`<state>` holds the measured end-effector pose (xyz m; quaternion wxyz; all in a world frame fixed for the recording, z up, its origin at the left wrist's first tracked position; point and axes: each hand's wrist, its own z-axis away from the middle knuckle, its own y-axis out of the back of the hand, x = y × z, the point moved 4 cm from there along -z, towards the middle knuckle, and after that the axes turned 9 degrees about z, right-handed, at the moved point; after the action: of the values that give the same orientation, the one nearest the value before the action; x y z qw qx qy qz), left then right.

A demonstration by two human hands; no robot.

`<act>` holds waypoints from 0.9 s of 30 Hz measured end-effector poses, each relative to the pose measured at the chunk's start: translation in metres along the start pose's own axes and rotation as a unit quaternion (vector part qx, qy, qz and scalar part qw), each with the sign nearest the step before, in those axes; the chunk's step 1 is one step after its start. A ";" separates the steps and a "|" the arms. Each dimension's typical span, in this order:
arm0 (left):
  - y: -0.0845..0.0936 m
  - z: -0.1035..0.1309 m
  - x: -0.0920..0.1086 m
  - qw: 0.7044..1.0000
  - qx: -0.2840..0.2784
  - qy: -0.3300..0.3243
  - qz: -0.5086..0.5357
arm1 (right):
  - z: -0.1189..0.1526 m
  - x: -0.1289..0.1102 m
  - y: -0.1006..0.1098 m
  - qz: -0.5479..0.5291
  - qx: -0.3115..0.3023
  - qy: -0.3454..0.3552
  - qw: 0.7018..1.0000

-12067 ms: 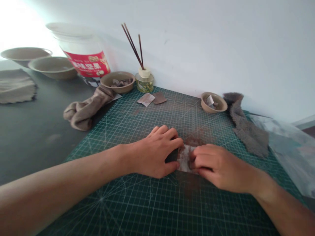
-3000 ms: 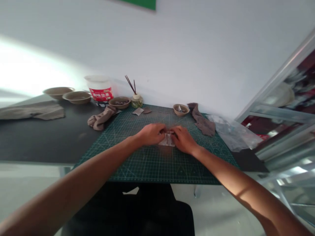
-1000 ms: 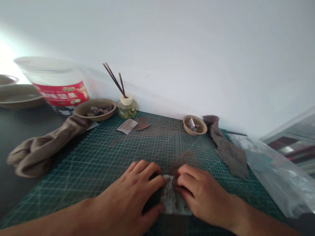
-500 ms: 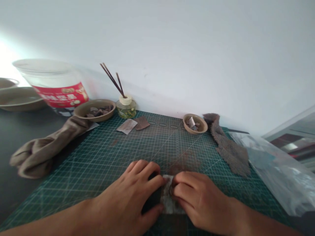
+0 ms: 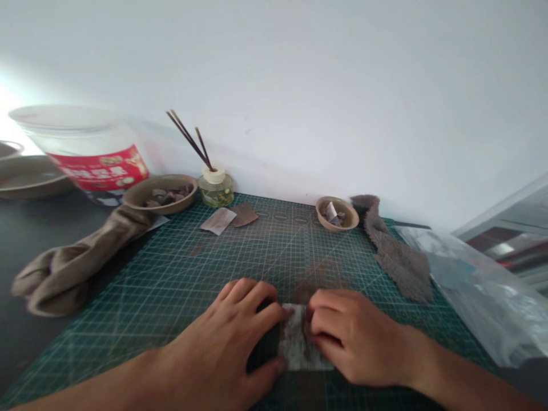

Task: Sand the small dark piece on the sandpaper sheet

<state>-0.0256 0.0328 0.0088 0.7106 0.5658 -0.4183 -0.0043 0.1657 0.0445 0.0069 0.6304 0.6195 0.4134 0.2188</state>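
Note:
A greyish-white sheet with brown smears [image 5: 295, 341] lies on the green cutting mat [image 5: 171, 297] near its front. My left hand [image 5: 233, 337] is spread, with its index fingertip and thumb pressing the sheet's left edge. Over the right part of the sheet, my right hand [image 5: 357, 337] has its fingers curled and closed; what they hold, if anything, is hidden. Brown dust marks the mat just beyond the sheet.
Two small bowls of dark pieces [image 5: 148, 185] [image 5: 346, 220], a reed diffuser [image 5: 216, 187] and two small sheets [image 5: 219, 220] stand or lie farther back. A brown cloth [image 5: 77, 257] and tub [image 5: 98, 154] are left; a grey cloth [image 5: 400, 260] and plastic bag [image 5: 483, 291] are right.
My right hand has moved a little right and away from me, uncovering more of the smeared sheet. My left hand stays on the sheet's left edge. The view has shifted slightly.

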 end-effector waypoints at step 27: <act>-0.004 0.002 -0.008 1.000 0.013 -0.009 -0.010 | 0.000 -0.006 0.000 0.029 0.034 -0.020 0.999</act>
<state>-0.0304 0.0332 0.0010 0.6992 0.5794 -0.4187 -0.0105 0.1627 0.0395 0.0080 0.6109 0.6562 0.3898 0.2102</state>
